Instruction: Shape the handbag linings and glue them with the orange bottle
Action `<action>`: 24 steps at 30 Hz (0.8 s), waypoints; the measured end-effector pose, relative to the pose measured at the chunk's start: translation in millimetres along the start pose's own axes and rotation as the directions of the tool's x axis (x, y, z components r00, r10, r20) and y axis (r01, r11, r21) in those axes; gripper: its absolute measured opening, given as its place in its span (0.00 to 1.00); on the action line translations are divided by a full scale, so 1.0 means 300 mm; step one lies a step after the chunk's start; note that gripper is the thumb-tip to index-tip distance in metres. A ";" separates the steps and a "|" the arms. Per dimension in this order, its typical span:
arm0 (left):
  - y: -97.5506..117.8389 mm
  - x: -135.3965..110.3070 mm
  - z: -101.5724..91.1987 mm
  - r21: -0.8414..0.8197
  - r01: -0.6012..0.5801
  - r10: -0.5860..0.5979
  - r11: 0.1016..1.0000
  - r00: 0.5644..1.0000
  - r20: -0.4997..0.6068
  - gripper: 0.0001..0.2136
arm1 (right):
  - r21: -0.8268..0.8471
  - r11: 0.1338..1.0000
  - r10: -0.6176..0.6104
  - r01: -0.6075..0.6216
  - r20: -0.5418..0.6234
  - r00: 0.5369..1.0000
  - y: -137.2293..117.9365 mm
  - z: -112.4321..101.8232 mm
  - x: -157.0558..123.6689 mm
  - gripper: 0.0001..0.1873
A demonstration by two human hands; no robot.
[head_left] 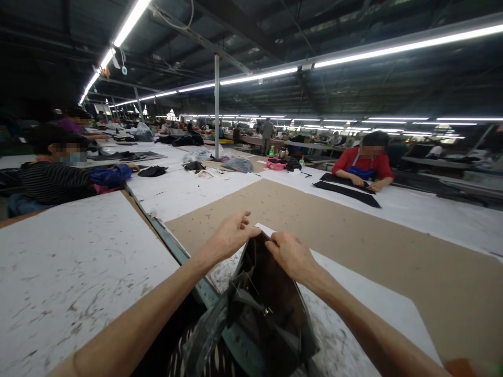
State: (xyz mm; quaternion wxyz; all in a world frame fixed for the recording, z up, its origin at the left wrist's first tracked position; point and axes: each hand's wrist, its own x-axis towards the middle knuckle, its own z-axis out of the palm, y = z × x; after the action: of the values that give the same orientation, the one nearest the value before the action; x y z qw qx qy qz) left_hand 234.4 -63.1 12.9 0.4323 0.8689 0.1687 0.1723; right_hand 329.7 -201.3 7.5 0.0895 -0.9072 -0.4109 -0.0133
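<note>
A dark grey bag [275, 314] with a brownish inside hangs at the table's edge in front of my body, its far end up. A small metal piece, perhaps a zip pull [268, 311], shows on it. My left hand [230, 235] pinches the bag's upper edge at the left of the far corner, other fingers raised. Close by, my right hand [291, 254] grips the same edge on the right, thumb on the inner side. The bag's lower part runs out of view at the bottom.
Brown board [353, 230] and stained white sheets [70, 272] cover the tables, with a metal edge strip [165, 235] between. A co-worker in red [363, 162] handles black pieces [346, 193] at right. Another person in stripes [55, 178] sits left. A post [217, 104] stands beyond, near plastic-wrapped heaps.
</note>
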 end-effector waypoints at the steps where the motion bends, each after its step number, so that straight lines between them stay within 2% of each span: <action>1: 0.001 -0.047 -0.007 0.030 0.044 -0.043 0.999 0.999 -0.012 0.30 | -0.008 1.000 -0.012 0.012 0.007 1.000 0.002 -0.003 0.004 0.15; 5: -0.002 -0.229 -0.001 0.204 0.125 -0.122 0.971 0.992 -0.027 0.35 | 0.000 1.000 -0.030 0.031 0.028 0.999 0.004 -0.009 0.035 0.15; 7: -0.005 -0.282 0.019 0.244 0.150 -0.140 0.958 0.988 -0.060 0.30 | 0.035 0.997 -0.064 0.063 0.046 0.997 0.000 -0.002 0.059 0.14; 10: -0.012 -0.301 0.038 0.225 0.175 -0.171 0.959 0.985 -0.036 0.19 | 0.075 0.990 -0.130 0.123 0.105 0.986 -0.003 0.011 0.096 0.10; 12: -0.029 -0.288 0.026 0.187 0.173 -0.174 0.967 0.985 -0.008 0.16 | 0.114 0.983 -0.160 0.145 0.136 0.978 0.010 0.006 0.112 0.07; 14: -0.059 -0.264 -0.009 0.120 0.159 -0.164 0.980 0.986 0.029 0.16 | 0.184 0.970 -0.188 0.157 0.165 0.968 0.039 -0.016 0.115 0.06; 16: -0.097 -0.228 -0.057 -0.014 0.149 -0.145 0.989 0.979 0.143 0.17 | 0.247 0.957 -0.203 0.150 0.205 0.958 0.078 -0.052 0.105 0.05; 18: -0.131 -0.176 -0.103 -0.144 0.151 -0.104 0.978 0.952 0.287 0.18 | 0.274 0.954 -0.189 0.122 0.232 0.954 0.115 -0.086 0.086 0.06; 21: -0.158 -0.081 -0.142 -0.169 0.128 -0.055 0.977 0.923 0.381 0.16 | 0.295 0.950 -0.171 0.101 0.223 0.960 0.154 -0.109 0.062 0.06; 24: -0.170 -0.010 -0.146 -0.150 0.098 -0.024 0.984 0.903 0.430 0.16 | 0.311 0.949 -0.127 0.057 0.208 0.970 0.180 -0.096 0.051 0.05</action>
State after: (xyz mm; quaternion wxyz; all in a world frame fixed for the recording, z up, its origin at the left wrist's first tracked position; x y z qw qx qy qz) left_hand 205.0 -5.0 -4.1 0.5354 0.8403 0.0822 -0.0217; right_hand 381.5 -229.8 29.2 0.1795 -0.8580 -0.4577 0.1487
